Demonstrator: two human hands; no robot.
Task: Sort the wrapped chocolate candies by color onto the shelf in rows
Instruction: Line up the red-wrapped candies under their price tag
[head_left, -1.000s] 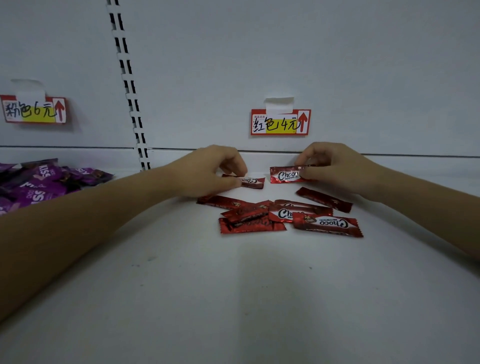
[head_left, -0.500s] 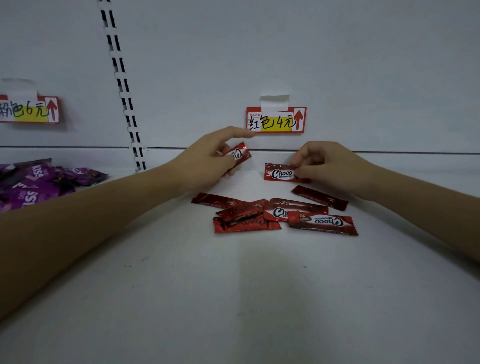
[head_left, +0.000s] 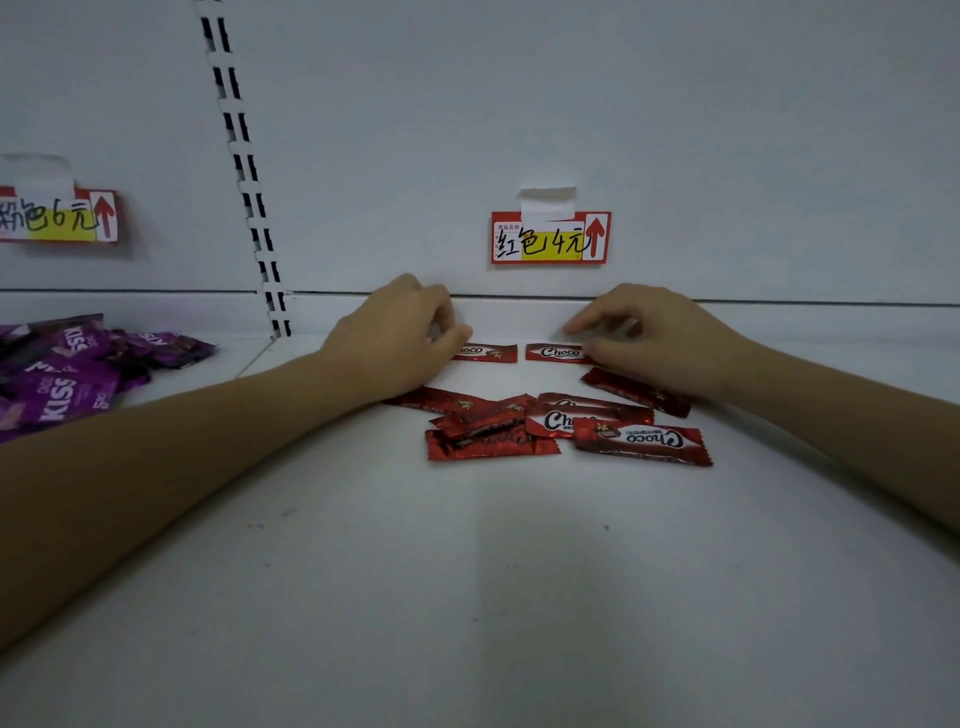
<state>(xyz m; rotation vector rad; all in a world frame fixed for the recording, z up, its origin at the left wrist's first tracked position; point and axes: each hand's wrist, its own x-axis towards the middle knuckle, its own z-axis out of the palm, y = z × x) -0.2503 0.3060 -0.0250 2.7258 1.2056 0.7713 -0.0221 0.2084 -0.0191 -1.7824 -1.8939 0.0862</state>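
Two red Choco candies lie side by side at the back of the white shelf (head_left: 467, 571), under the red price tag (head_left: 550, 237). My left hand (head_left: 400, 338) pinches the left end of the left candy (head_left: 488, 353), which lies flat. Over the right candy (head_left: 555, 353) my right hand (head_left: 649, 332) hovers with loosely curled fingers, its thumb touching the candy's right end. A loose pile of several red candies (head_left: 566, 426) sits just in front, between my forearms.
Purple Kiss candies (head_left: 67, 374) are heaped on the neighbouring shelf section at the left, beneath a second price tag (head_left: 57, 215). A slotted upright (head_left: 244, 171) divides the two sections. The back wall stands right behind the row.
My left hand brought its raised candy down flat onto the shelf, left of the other one. The fingers of my right hand have lifted off their candy.
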